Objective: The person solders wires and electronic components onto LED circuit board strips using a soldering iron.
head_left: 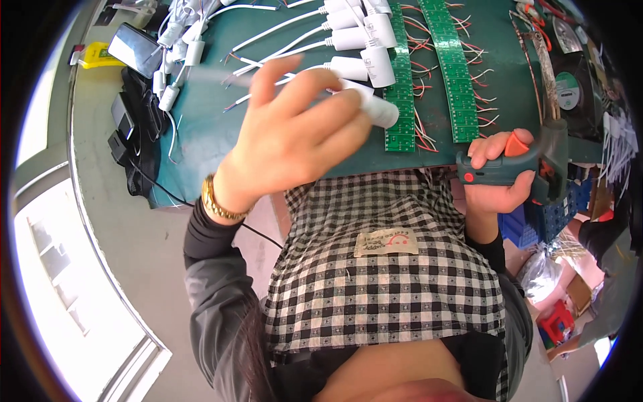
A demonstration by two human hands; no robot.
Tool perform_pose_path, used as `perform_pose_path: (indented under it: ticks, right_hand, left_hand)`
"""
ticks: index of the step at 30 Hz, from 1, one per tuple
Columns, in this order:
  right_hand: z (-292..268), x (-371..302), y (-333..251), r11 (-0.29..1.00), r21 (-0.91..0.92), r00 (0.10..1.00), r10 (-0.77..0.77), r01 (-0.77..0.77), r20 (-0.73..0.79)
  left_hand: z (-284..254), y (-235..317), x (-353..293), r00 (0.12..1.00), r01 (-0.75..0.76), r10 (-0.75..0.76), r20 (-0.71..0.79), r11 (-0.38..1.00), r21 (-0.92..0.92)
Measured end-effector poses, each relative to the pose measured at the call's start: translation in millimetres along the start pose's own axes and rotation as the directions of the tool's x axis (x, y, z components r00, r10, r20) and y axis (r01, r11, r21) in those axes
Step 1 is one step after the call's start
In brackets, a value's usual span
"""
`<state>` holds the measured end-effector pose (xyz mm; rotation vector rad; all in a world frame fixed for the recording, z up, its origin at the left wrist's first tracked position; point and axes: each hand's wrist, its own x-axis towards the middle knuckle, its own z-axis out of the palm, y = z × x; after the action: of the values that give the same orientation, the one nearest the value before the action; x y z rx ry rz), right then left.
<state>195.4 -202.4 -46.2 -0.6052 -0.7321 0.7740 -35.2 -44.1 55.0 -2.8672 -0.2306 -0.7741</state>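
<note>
My left hand is closed, its fingers curled against a white cylindrical housing with a cable. This housing is over the lower end of a green circuit board strip. A blurred white streak shows left of the hand. More white housings with cables lie in a row along that strip. In my right hand is a dark green trigger-handled tool with an orange trigger, held near the table's front edge; its working end is hard to make out. A second circuit board strip with red and white wires lies nearby.
On the green table, a phone, a yellow item, black cords and bundled white cables lie at the left. A dark reel and a rod-like stand are at the right. Blue bins stand below.
</note>
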Motion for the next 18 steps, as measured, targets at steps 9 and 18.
perform_pose_path:
  ticks: [9, 18]
  right_hand:
    - [6.1, -15.2, 8.8, 0.996, -0.005, 0.992, -0.086, 0.086, -0.094]
    - [1.5, -13.1, 9.0, 0.989, -0.078, 0.984, -0.135, 0.126, -0.117]
  left_hand:
    - [74.0, -7.6, 69.4, 0.930, -0.336, 0.291, -0.226, 0.922, -0.193]
    - [59.8, -21.4, 73.5, 0.868, -0.340, 0.212, -0.449, 0.912, -0.228]
